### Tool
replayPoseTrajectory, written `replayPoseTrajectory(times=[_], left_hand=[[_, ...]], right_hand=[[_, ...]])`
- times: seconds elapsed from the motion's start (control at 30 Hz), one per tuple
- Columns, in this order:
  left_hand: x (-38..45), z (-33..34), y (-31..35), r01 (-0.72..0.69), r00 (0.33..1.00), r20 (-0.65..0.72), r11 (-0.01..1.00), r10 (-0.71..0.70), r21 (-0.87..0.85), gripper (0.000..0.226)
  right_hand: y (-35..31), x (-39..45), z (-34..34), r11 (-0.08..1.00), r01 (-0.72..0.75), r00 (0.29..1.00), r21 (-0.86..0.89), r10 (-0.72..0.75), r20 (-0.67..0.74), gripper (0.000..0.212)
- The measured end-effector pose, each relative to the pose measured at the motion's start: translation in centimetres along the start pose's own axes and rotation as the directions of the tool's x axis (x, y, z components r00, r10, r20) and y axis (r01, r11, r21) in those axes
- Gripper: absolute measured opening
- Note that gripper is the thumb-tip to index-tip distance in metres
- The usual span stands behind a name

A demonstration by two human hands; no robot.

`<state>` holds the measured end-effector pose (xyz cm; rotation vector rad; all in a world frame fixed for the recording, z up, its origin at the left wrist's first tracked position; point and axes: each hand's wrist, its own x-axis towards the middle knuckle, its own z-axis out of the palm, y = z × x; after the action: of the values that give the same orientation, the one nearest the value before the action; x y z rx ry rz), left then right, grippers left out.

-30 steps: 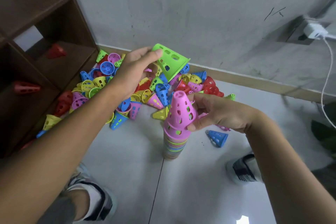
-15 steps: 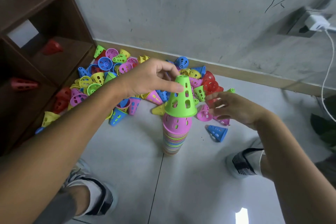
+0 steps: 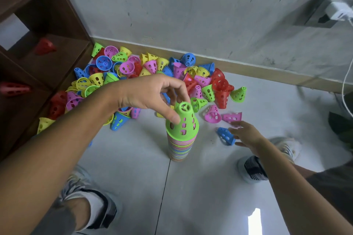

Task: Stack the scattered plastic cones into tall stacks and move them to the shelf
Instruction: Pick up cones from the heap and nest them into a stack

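Grey floor carries a cone stack [image 3: 180, 146]; left hand [image 3: 150, 94] pinches its top green cone [image 3: 182, 120] with curled fingers. Right hand [image 3: 246, 134], fingers spread, reaches a blue cone [image 3: 225, 135] beside it.

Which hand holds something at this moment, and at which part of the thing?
The left hand holds the green cone on top of the stack, thumb on its side wall, fingers at its narrow top. The right hand holds nothing.
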<state>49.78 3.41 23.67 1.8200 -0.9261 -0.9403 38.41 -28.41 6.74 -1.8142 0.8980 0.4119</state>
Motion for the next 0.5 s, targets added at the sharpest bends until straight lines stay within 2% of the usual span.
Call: replayPoseTrajectory(times=[0.1, 0.2, 0.4, 0.5], left_hand=[[0.2, -0.2, -1.3, 0.053, 0.996, 0.068, 0.999, -0.053, 0.006, 0.054], [0.1, -1.1, -3.5, 0.118, 0.989, 0.098, 0.991, -0.111, -0.070, 0.062], [1.0, -2.2, -7.8, 0.200, 0.978, -0.031, 0.973, -0.205, -0.114, 0.054], [2.1, -2.1, -10.4, 0.247, 0.963, -0.077, 0.959, -0.259, -0.136, 0.048]], right_hand=[[1.0, 0.5, 0.4, 0.999, -0.051, 0.999, 0.002, 0.051, 0.013, 0.036], [1.7, 1.1, 0.7, 0.996, -0.082, 0.996, 0.028, 0.081, 0.027, 0.036], [2.2, 2.6, 1.3, 0.989, -0.121, 0.993, 0.088, 0.119, 0.025, 0.041], [2.2, 3.2, 1.8, 0.983, -0.124, 0.992, 0.135, 0.128, -0.018, 0.036]])
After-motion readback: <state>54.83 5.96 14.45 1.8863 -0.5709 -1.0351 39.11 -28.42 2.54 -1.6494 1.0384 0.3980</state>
